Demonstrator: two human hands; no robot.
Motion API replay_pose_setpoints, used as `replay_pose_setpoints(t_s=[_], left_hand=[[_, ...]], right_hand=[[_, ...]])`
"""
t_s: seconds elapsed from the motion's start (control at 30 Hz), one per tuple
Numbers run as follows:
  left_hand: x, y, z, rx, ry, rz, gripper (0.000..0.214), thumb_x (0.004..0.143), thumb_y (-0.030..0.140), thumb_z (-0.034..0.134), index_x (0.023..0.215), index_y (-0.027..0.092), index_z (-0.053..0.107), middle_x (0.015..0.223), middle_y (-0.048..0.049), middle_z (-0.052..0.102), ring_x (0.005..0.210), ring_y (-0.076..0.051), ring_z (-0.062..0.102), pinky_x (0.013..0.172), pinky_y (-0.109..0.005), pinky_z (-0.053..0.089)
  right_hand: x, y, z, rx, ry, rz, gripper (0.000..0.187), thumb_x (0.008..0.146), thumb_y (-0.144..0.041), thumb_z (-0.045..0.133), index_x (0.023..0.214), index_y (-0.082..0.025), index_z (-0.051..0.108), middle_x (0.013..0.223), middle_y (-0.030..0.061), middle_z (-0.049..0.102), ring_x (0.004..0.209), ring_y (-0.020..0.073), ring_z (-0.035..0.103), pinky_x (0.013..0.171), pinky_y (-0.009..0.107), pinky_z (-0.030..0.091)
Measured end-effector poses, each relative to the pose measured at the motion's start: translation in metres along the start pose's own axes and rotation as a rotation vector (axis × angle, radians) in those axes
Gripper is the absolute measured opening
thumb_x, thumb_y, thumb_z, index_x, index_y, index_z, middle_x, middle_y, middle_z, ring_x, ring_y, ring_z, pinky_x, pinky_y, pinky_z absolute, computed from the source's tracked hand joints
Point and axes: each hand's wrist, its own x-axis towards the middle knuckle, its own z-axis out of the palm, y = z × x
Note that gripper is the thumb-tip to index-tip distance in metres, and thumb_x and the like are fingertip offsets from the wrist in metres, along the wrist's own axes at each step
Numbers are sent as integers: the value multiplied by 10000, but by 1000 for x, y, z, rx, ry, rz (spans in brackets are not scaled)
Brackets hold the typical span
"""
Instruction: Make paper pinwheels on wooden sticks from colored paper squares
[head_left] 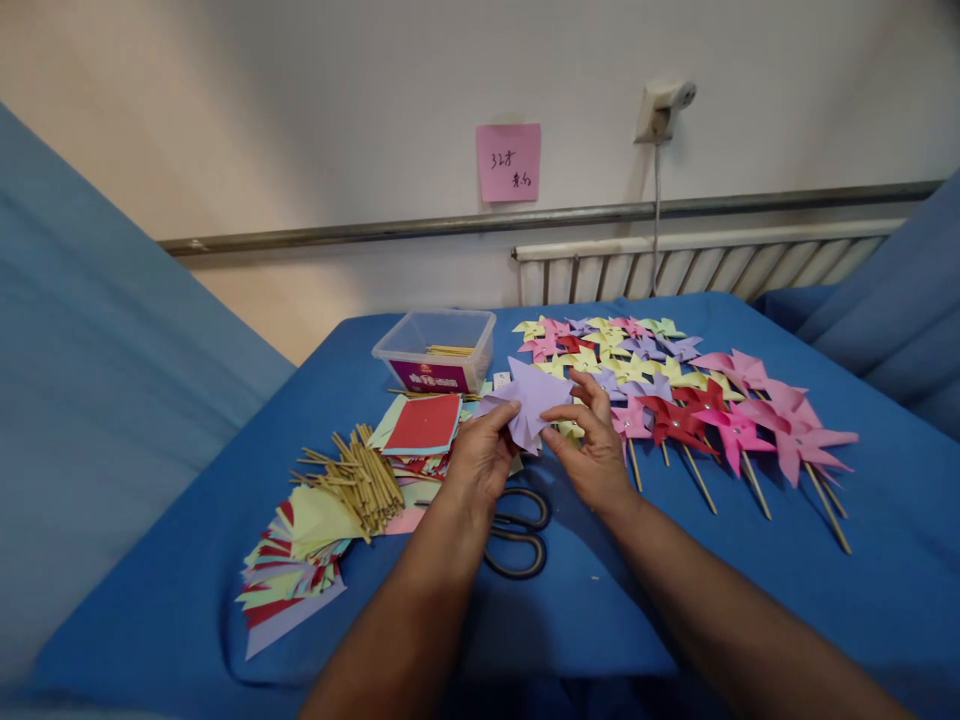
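Observation:
Between my two hands a lilac paper pinwheel is held up above the table, its points partly folded. My left hand pinches its lower left side between thumb and fingers. On the right side my right hand grips the paper's edge with thumb and fingertips. Black-handled scissors lie on the blue cloth just below, their blades hidden by my left forearm. Finished pinwheels on sticks, in pink, red, yellow and lilac, lie in rows to the right of my right hand.
Left of my hands are a stack of coloured paper squares, a heap of thin sticks and fanned cut paper. A clear plastic box with sticks stands behind them. Blue curtains hang at both sides; a wall rail runs behind.

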Motion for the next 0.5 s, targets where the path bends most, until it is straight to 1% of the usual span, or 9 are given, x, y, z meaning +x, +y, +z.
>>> replay_pose_setpoints(t_s=[0.1, 0.23, 0.37, 0.5], left_hand=[[-1, -3, 1, 21, -23, -2, 315, 560, 131, 810, 867, 130, 736, 863, -61, 753, 695, -164, 666, 634, -250, 524], [-2, -5, 2, 70, -49, 11, 311, 542, 162, 835, 834, 122, 735, 822, -62, 744, 687, -161, 661, 661, -252, 526], [-2, -8, 2, 133, -40, 43, 309, 524, 199, 855, 797, 119, 733, 799, -58, 737, 669, -155, 650, 658, -259, 520], [-2, -12, 1, 202, -57, 57, 343, 503, 208, 861, 817, 129, 748, 768, -46, 733, 643, -149, 640, 621, -251, 497]], right_hand=[[4, 1, -2, 16, 18, 32, 72, 812, -315, 698, 857, -263, 719, 1438, 45, 424, 1319, 263, 419, 1115, 462, 319], [6, 2, -1, 73, 41, 104, 110, 808, -354, 699, 779, -248, 708, 1372, 60, 496, 1316, 261, 434, 1122, 456, 298], [6, 1, -1, 103, 58, 145, 152, 825, -368, 673, 766, -228, 686, 1299, 82, 536, 1269, 246, 482, 1100, 425, 321], [8, 0, -3, 69, 44, 166, 158, 805, -340, 680, 718, -210, 661, 1214, 94, 570, 1184, 244, 539, 1053, 414, 364]])
